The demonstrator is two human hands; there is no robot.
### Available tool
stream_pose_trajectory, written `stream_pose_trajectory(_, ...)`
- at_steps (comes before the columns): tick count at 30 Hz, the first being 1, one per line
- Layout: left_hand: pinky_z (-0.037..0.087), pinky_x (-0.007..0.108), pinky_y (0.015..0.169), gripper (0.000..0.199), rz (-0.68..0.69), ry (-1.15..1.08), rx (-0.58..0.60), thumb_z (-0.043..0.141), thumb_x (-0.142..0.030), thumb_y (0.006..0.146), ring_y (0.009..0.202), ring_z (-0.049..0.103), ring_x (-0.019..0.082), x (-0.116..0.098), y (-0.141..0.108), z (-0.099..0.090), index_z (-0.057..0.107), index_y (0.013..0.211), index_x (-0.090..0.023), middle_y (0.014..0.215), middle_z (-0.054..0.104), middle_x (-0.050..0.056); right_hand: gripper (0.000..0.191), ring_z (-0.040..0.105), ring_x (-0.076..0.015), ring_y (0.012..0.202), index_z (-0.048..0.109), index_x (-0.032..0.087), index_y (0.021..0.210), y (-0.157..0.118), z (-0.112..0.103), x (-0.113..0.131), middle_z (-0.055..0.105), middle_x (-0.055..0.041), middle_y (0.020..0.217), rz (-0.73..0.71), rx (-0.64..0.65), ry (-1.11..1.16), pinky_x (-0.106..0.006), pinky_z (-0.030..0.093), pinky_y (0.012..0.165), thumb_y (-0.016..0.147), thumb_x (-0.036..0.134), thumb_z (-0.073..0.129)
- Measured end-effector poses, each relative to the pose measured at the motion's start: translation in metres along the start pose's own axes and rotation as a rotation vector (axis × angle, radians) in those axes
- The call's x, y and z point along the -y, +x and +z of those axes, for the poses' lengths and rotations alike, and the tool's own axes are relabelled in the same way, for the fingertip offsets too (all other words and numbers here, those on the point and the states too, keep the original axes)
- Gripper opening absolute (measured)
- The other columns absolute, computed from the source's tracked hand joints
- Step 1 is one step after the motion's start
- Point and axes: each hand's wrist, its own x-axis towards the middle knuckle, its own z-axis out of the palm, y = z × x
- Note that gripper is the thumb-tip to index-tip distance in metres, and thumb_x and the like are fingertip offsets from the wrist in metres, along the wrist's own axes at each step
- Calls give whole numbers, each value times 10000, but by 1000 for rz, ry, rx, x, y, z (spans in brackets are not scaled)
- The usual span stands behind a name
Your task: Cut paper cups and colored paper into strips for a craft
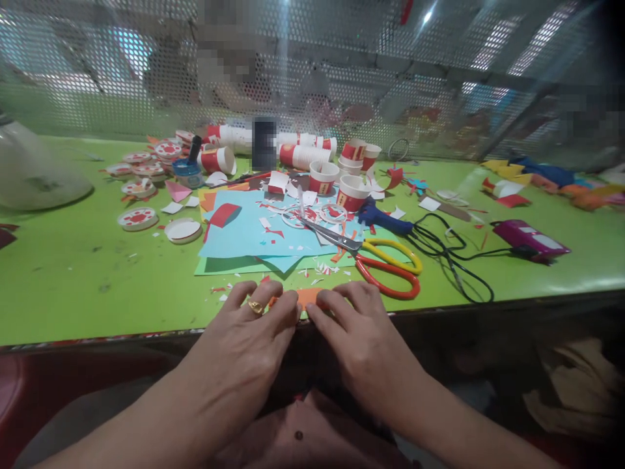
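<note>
A small piece of orange paper [309,298] lies at the table's front edge, between my two hands. My left hand [258,332], with a gold ring on one finger, has its bent fingertips pressed on the paper's left side. On the right side my right hand [354,326] holds it down with thumb and curled fingers. Part of the paper is hidden under both hands. Just beyond the right hand rest scissors [359,244] with one yellow and one red handle, their blades across light blue paper sheets [234,238].
Paper cups [322,177], cut lids [138,219] and scraps cover the green table [73,273]. A blue glue gun [385,218] trails a black cord toward a purple box [531,239]. A blue jar [188,172] stands left. Mesh [342,78] rises behind.
</note>
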Motion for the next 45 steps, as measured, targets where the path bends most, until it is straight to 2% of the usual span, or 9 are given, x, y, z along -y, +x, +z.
stream_pose_trajectory(7,360,449,871,296,-13,-11,-1,481,-84,857,1078,448,310,2,-6,-1,612,1121,-107,1080,610,101,356,423,-320,1028,596,111,1180,-10,3,-6,581,-157,1154,24,-29,5,-567,324,896,893,65,391)
stream_pose_trajectory(11,359,461,880,295,-14,7,5,494,-67,837,1083,450,320,4,-8,-1,629,1098,-98,1085,612,114,377,385,-330,1139,600,135,1189,-17,5,-10,517,-168,1283,46,-62,10,-597,286,963,869,27,433)
stream_pose_trajectory(15,351,464,891,310,-8,3,17,502,-64,826,1084,446,322,5,-8,-3,626,1107,-101,1092,605,122,418,342,-359,1211,601,142,1205,-23,6,-16,445,-195,1359,51,-77,3,-611,294,966,836,0,463)
stream_pose_trajectory(24,352,463,894,293,-22,-38,-23,467,-98,846,1099,421,304,11,-16,1,607,1103,-108,1118,573,123,451,375,-338,1187,626,148,1175,-37,6,-29,461,-194,1317,83,-140,21,-578,373,917,836,-43,399)
stream_pose_trajectory(30,418,450,800,286,6,-14,-53,489,-58,802,1008,466,317,14,-17,-6,643,1042,-70,1030,607,150,427,386,-330,1174,636,120,1157,-39,8,-27,482,-203,1283,92,-168,60,-562,372,920,845,-48,398)
stream_pose_trajectory(39,452,478,800,391,35,-23,-73,459,12,763,1018,465,328,17,-25,0,612,1115,-60,1067,594,165,408,404,-317,1159,620,106,1155,-40,14,-26,508,-197,1240,102,-216,99,-573,331,942,845,-27,390)
stream_pose_trajectory(45,486,420,747,410,53,-118,-129,414,36,765,940,469,276,26,-28,7,590,1116,-82,1009,564,137,447,401,-297,1165,578,113,1195,-42,20,-25,505,-174,1237,109,-219,124,-600,275,991,822,-48,392)
